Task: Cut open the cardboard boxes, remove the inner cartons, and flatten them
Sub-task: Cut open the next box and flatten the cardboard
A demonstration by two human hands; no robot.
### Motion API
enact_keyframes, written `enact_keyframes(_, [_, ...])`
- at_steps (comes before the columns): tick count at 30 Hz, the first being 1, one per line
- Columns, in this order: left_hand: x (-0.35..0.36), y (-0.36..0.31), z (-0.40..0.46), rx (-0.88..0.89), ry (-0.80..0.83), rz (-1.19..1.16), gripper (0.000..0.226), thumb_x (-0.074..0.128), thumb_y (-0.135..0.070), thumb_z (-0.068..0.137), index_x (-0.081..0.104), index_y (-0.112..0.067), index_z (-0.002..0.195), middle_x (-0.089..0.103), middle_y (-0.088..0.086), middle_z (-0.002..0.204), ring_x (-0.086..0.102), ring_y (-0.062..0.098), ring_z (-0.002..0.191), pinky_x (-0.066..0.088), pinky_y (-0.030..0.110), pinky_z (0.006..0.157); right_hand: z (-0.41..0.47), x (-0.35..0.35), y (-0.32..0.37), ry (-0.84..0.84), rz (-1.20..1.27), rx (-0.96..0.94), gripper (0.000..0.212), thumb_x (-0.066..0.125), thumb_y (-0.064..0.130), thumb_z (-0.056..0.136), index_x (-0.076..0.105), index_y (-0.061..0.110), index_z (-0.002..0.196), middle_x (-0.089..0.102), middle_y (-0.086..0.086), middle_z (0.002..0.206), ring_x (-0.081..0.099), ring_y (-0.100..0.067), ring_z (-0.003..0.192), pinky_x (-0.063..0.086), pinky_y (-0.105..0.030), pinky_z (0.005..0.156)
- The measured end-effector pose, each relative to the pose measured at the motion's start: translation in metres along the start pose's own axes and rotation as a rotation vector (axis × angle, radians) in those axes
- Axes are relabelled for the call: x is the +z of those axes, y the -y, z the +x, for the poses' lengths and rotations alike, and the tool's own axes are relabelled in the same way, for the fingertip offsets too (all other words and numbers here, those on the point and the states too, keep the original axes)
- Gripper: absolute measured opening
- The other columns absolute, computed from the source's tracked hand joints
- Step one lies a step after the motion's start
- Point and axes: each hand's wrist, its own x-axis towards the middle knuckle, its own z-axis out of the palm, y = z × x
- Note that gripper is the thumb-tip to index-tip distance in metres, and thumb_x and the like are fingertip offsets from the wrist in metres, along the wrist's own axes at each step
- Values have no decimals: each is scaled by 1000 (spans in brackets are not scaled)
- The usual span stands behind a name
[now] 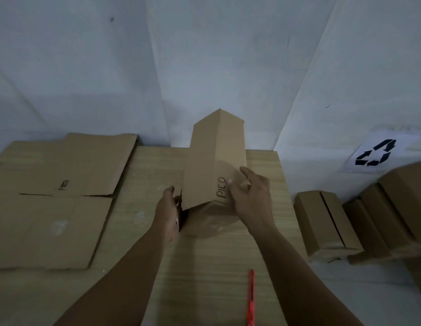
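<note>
A brown cardboard box [211, 165] printed "PICO" stands on the wooden table [204, 267] at the middle, its long top running away from me toward the wall. My left hand [169, 212] presses against its near left side, fingers at the lower edge. Across from it, my right hand [250, 191] grips the near right corner, thumb beside the "PICO" print. A red utility knife [251, 298] lies on the table near the front edge, apart from both hands. I cannot see whether the box's near end is open.
Flattened cardboard sheets [54, 198] lie over the table's left side. Several closed brown boxes [327, 227] are stacked on the floor at the right. A white sheet with a recycling symbol [376, 152] lies by the wall behind them.
</note>
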Motion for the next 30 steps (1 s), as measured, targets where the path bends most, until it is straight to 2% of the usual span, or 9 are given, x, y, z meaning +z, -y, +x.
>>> enact_keyframes(3, [-24, -20, 5, 81, -126, 13, 58, 39, -59, 99, 48, -24, 144, 56, 8, 135, 56, 27, 122, 48, 44, 98, 0, 17, 14, 43, 77, 37, 76, 69, 53, 85, 35, 33, 150, 39, 2, 141, 49, -18, 122, 49, -45, 102])
enact_keyframes(5, [-37, -34, 7, 298, -233, 355, 62, 31, -59, 101, 44, -23, 149, 49, 6, 149, 46, 23, 135, 33, 39, 114, 1, 31, 20, 67, 126, 67, 84, 72, 56, 80, 32, 33, 151, 42, 2, 139, 51, -19, 120, 52, -47, 99])
enact_keyframes(7, [-40, -47, -6, 578, -303, 538, 52, 36, -49, 105, 48, -20, 146, 48, -3, 149, 43, 10, 133, 30, 27, 108, -1, 45, 25, 96, 168, 101, 90, 74, 64, 71, 36, 35, 148, 47, 4, 135, 55, -18, 117, 54, -47, 95])
enact_keyframes(12, [-30, -59, -33, 1106, 18, 953, 47, 45, -47, 101, 58, -19, 135, 60, -4, 136, 53, 9, 124, 46, 38, 104, -12, 74, 30, 154, 410, 177, 67, 67, 67, 80, 54, 34, 137, 62, 4, 124, 63, -13, 109, 57, -39, 89])
enact_keyframes(15, [-22, -56, -45, 1108, -35, 1306, 71, 34, -73, 93, 57, -21, 136, 53, 1, 144, 54, 19, 125, 47, 44, 101, -16, 76, 23, 143, 577, 267, 48, 44, 64, 97, 70, 29, 119, 73, 6, 113, 68, -15, 106, 55, -40, 91])
enact_keyframes(19, [-12, -50, -55, 838, -129, 1554, 114, 30, -97, 69, 26, -19, 153, 20, 8, 163, 31, 29, 143, 38, 51, 109, -20, 86, -2, 116, 461, 386, 28, 48, 37, 102, 70, 25, 113, 72, 4, 108, 65, -17, 106, 54, -38, 91])
enact_keyframes(22, [-18, -46, -51, 801, -158, 1436, 108, 50, -83, 74, 19, -17, 155, 13, 5, 162, 29, 30, 141, 41, 47, 106, -33, 102, -24, 195, 342, 441, 39, 53, 39, 100, 59, 24, 135, 66, 3, 119, 62, -13, 104, 54, -33, 85])
enact_keyframes(26, [-46, -51, -35, 945, -138, 1168, 91, 57, -66, 76, 33, -19, 149, 32, 2, 150, 44, 20, 125, 48, 40, 93, -44, 113, -46, 245, 387, 576, 73, 53, 62, 94, 30, 31, 155, 42, -4, 152, 47, -27, 132, 44, -52, 107])
enact_keyframes(30, [-76, -47, -6, 720, -45, 830, 81, 60, -61, 74, 46, -25, 144, 45, -3, 143, 49, 6, 123, 44, 36, 103, -46, 104, -53, 138, 317, 418, 65, 61, 50, 94, 36, 30, 151, 52, -5, 142, 53, -22, 122, 42, -32, 96])
